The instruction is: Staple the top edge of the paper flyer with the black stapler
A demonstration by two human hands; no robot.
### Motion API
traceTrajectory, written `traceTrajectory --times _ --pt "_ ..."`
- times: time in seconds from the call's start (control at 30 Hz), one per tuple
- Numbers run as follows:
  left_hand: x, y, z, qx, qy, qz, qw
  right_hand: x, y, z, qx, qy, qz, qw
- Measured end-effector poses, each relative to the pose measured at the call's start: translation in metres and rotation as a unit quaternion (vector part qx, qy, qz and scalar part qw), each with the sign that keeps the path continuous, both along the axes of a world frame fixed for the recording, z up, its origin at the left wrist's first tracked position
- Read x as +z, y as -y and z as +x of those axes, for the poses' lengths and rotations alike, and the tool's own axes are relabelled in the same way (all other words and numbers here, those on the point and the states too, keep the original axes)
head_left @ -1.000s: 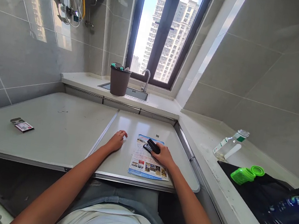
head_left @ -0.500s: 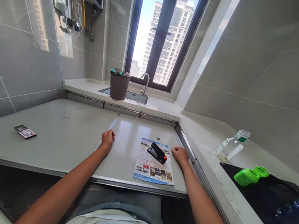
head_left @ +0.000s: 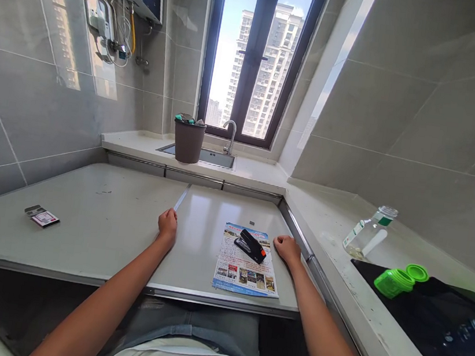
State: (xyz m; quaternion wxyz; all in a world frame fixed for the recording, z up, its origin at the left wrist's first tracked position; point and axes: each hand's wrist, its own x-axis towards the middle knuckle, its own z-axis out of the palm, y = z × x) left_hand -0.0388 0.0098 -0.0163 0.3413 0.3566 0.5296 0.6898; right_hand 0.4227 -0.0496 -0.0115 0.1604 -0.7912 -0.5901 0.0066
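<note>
My left hand (head_left: pixel 167 226) rests as a closed fist on the pale table, beside the seam between its two panels; nothing shows in it. Near the table's right edge, my right hand (head_left: pixel 287 247) is also curled into a fist, just right of a printed flyer (head_left: pixel 246 275) and apart from the stapler. A black stapler (head_left: pixel 250 245) with an orange-red tip lies slantwise on the flyer. Just beyond the flyer's far edge sits a small grey piece (head_left: pixel 252 223), perhaps a strip of staples. Far to the left lies a small flat box (head_left: pixel 42 216) with a pinkish-white label.
A brown bin (head_left: pixel 188 143) stands at the sink (head_left: pixel 218 158) below the window. On the right counter are a clear glass bottle (head_left: pixel 368 233), an open green jar (head_left: pixel 394 282) and a dark blue transparent container (head_left: pixel 472 343). The table's metal front edge (head_left: pixel 221 302) runs close to my body.
My left fist has turned slightly, showing more of its back. The view has tilted up a little. The right hand, stapler and flyer stay where they were.
</note>
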Motion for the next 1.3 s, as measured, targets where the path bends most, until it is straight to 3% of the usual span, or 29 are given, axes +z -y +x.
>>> traceTrajectory --times 0.63,0.8,0.93,1.17,1.3 --pt "-0.001 -0.002 0.0 -0.006 0.026 -0.005 1.0 0.004 0.005 -0.005 0.02 0.013 0.017 1.0" --pt "0.0 -0.003 0.0 -0.015 0.042 -0.007 0.999 0.008 0.006 -0.035 0.111 0.041 0.057 0.991" --pt "0.0 -0.005 0.0 -0.021 0.054 -0.007 0.998 0.01 -0.009 -0.062 0.191 0.042 0.057 0.979" --pt "0.002 -0.006 0.0 -0.02 0.067 -0.013 0.997 -0.001 -0.049 -0.083 0.226 0.04 -0.069 0.971" --pt "0.002 -0.004 0.002 -0.018 0.085 -0.009 0.996 -0.004 -0.066 -0.117 0.241 0.038 -0.115 0.963"
